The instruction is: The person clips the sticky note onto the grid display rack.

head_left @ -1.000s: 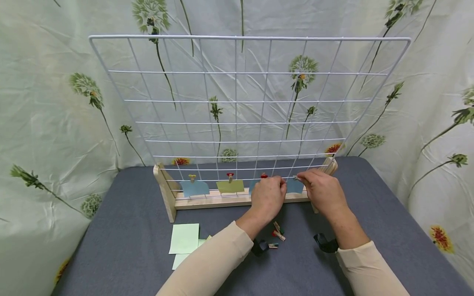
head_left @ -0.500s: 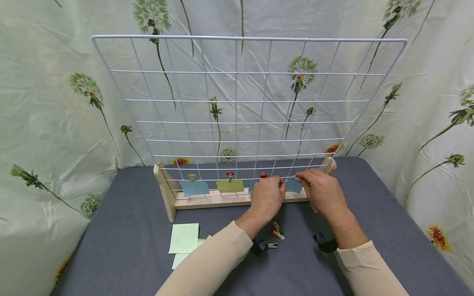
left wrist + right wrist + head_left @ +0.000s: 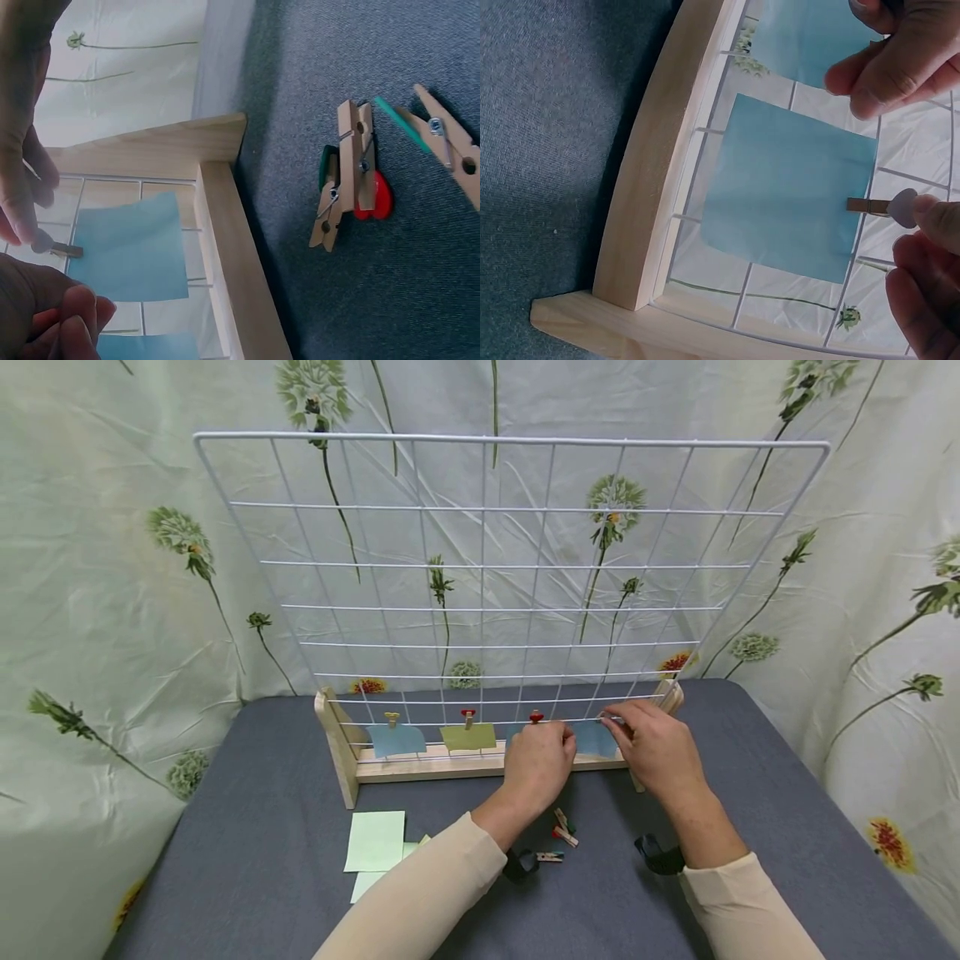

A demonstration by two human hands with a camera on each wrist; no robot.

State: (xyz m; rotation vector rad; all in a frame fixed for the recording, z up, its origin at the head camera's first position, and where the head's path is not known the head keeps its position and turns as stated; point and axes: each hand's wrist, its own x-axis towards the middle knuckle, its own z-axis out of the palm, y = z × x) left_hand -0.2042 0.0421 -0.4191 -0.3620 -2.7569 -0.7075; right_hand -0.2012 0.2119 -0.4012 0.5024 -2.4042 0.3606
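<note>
My right hand (image 3: 656,743) pinches the pale heart-shaped end of a small wooden clothespin (image 3: 868,205). The clothespin sits over a wire at one edge of a blue square of paper (image 3: 791,187), which lies against the white wire grid (image 3: 510,566). Just left of that paper is my left hand (image 3: 537,766); its fingers are loosely curled, with nothing between them and a gap to the paper. Partly behind my left hand hangs another blue paper (image 3: 810,37) with a red-topped clothespin (image 3: 536,717). Further left, clothespins hold a green paper (image 3: 468,737) and a blue paper (image 3: 397,741).
Several loose clothespins (image 3: 357,154) lie on the dark cloth (image 3: 247,852) below the hands. A few pale green papers (image 3: 375,842) rest at the front left. The grid stands in a wooden base (image 3: 435,768), before a flower-patterned curtain (image 3: 97,610).
My left fingers have drawn slightly left, away from the right-hand blue paper, and more of its left side shows. The right hand stays at the clothespin.
</note>
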